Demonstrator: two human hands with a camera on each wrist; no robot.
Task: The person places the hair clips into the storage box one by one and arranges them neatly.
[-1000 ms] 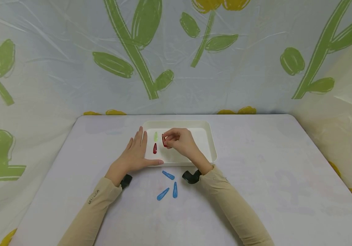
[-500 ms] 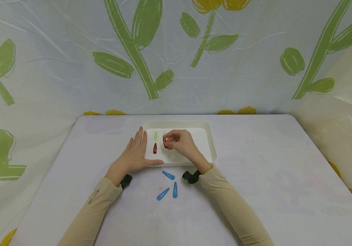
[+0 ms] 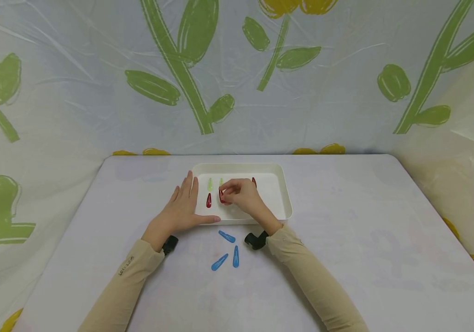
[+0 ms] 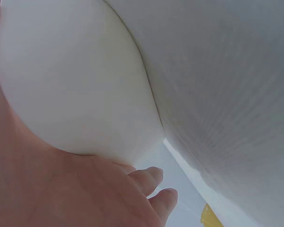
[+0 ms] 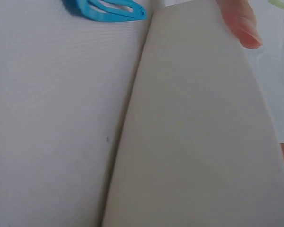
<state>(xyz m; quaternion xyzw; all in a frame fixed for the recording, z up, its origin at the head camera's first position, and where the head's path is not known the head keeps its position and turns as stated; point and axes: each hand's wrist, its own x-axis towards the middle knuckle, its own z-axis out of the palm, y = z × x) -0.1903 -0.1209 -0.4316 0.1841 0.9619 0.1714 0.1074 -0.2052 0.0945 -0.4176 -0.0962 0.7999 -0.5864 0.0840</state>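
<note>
A white tray (image 3: pixel 270 203) lies on the table. My left hand (image 3: pixel 182 210) rests against its left end with straight fingers, the thumb stretched along the front rim. Over the tray, my right hand (image 3: pixel 244 194) pinches a red snap hair clip (image 3: pixel 221 195) between thumb and fingertips. Left of it lies a second red hair clip (image 3: pixel 208 200), below a pale green clip (image 3: pixel 209 184). Another green clip (image 3: pixel 221 181) is just beyond the pinched one. Behind the right hand, a further red clip (image 3: pixel 254 181) is partly hidden. The right wrist view shows mostly the tray's outer wall (image 5: pixel 194 118).
In front of the tray, three blue hair clips lie on the table (image 3: pixel 357 240): one near the rim (image 3: pixel 226 236), one upright in view (image 3: pixel 236 257), one slanted (image 3: pixel 219 262). A patterned cloth (image 3: pixel 328 106) hangs behind.
My right hand has drawn slightly toward me with the red clip, uncovering the second green clip and part of a red clip behind the hand. The left hand stays put.
</note>
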